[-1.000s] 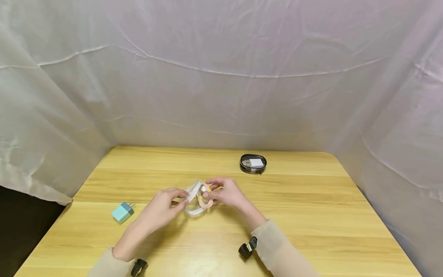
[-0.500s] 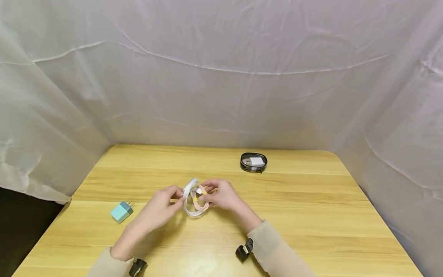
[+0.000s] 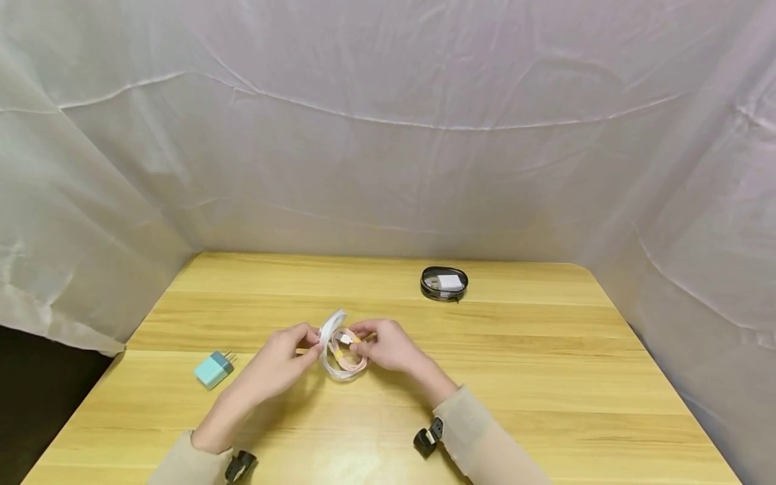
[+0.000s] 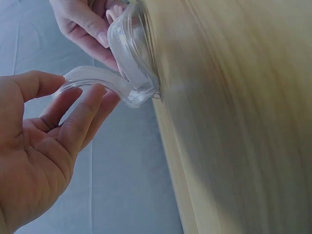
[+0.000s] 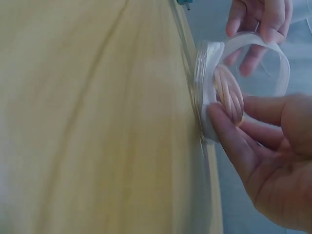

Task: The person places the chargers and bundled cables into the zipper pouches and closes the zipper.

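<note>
A small round clear zip pouch (image 3: 329, 330) with a white zipper band stands opened at the middle of the table. My left hand (image 3: 279, 364) pinches its raised lid between thumb and fingers; the left wrist view shows the lid band (image 4: 92, 74) bent upward. A coiled pale pink cable (image 3: 354, 368) with yellow ties and a white connector lies within the pouch's ring. The fingers and thumb of my right hand (image 3: 391, 347) pinch this coil at its right side. Seen from the right wrist, the coil (image 5: 229, 92) sits just inside the zipper rim (image 5: 208, 78).
Left of the hands, a turquoise plug charger (image 3: 213, 370) lies on the wooden table (image 3: 545, 377). Toward the back, a black-rimmed clear pouch (image 3: 444, 284) contains a white charger. Grey cloth (image 3: 388, 182) hangs behind and along both sides.
The pouch's lid has been drawn left and more upright by my left hand. The right hand and the pink coil have shifted slightly left and down into the pouch's ring.
</note>
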`<state>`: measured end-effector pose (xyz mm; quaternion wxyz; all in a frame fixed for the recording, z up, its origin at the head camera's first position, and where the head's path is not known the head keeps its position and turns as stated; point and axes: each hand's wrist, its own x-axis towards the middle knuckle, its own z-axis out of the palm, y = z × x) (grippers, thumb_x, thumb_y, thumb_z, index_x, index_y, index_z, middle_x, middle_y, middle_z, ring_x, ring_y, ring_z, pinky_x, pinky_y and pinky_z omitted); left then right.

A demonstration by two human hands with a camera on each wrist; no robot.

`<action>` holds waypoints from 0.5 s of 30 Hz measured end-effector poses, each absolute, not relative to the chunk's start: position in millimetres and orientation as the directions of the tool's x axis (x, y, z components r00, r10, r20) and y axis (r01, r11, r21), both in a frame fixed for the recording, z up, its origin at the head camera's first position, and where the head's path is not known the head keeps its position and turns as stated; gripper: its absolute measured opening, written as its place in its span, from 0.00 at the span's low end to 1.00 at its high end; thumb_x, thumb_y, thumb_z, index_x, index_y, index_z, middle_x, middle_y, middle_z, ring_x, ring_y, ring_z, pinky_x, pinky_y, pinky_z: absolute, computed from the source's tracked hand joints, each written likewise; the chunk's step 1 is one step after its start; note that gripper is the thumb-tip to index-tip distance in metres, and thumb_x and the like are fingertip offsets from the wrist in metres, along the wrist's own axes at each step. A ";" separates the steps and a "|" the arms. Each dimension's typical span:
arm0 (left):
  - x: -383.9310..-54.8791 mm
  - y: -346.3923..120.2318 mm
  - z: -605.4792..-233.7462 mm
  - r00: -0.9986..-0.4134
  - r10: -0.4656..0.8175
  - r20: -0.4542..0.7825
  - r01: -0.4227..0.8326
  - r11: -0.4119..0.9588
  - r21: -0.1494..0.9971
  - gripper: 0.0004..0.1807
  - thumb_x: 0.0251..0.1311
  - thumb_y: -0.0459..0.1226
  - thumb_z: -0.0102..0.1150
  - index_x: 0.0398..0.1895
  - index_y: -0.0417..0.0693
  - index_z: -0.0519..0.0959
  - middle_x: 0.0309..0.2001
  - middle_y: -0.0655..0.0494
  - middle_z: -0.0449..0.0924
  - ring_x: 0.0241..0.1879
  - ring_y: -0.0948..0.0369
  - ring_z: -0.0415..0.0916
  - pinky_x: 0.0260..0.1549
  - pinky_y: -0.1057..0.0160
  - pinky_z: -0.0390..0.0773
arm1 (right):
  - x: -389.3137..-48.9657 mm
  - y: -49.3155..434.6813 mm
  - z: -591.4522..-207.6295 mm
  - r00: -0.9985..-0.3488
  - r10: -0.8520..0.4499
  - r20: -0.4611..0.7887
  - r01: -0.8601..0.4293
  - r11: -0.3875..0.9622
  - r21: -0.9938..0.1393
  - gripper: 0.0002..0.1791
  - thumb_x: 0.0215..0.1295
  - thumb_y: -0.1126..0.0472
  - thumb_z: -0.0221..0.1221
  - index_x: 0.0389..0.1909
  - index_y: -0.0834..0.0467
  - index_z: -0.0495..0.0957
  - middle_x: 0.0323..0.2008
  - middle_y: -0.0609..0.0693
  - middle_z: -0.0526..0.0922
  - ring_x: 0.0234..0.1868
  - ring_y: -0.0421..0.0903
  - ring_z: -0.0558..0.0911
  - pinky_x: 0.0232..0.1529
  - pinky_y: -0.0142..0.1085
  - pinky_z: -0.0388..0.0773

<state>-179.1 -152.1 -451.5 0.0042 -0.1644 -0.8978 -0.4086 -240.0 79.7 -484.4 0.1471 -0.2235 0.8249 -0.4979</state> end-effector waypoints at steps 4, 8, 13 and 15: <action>-180.4 -152.5 -452.3 -0.945 0.293 0.144 0.302 0.616 0.727 0.02 0.72 0.34 0.60 0.40 0.47 0.82 0.55 0.44 0.86 0.54 0.48 0.84 0.56 0.47 0.84 | -242.8 89.7 -480.1 -0.785 -0.617 -0.057 -0.270 0.424 -0.864 0.29 0.64 0.66 0.68 0.66 0.67 0.77 0.51 0.58 0.86 0.43 0.44 0.85 0.44 0.34 0.85; -181.1 -153.0 -452.8 -0.944 0.297 0.141 0.303 0.619 0.725 0.02 0.72 0.34 0.60 0.40 0.47 0.81 0.54 0.44 0.86 0.53 0.48 0.85 0.55 0.47 0.84 | -245.5 100.9 -474.3 -0.657 -0.748 -0.099 -0.282 0.365 -0.887 0.42 0.58 0.71 0.69 0.75 0.67 0.65 0.64 0.61 0.80 0.58 0.53 0.83 0.58 0.35 0.81; -181.0 -153.3 -453.2 -0.944 0.297 0.141 0.303 0.621 0.723 0.02 0.72 0.34 0.60 0.39 0.47 0.81 0.53 0.45 0.86 0.53 0.48 0.85 0.55 0.47 0.84 | -245.9 105.1 -472.0 -0.615 -0.783 -0.089 -0.307 0.342 -0.888 0.40 0.63 0.75 0.65 0.75 0.70 0.63 0.67 0.65 0.76 0.61 0.57 0.83 0.59 0.35 0.82; -180.9 -153.1 -453.4 -0.944 0.299 0.141 0.304 0.619 0.724 0.02 0.72 0.34 0.60 0.39 0.47 0.81 0.53 0.45 0.86 0.53 0.48 0.85 0.55 0.47 0.84 | -245.1 103.0 -472.8 -0.647 -0.759 -0.074 -0.329 0.366 -0.871 0.37 0.63 0.73 0.68 0.73 0.69 0.67 0.64 0.64 0.80 0.57 0.55 0.85 0.56 0.33 0.83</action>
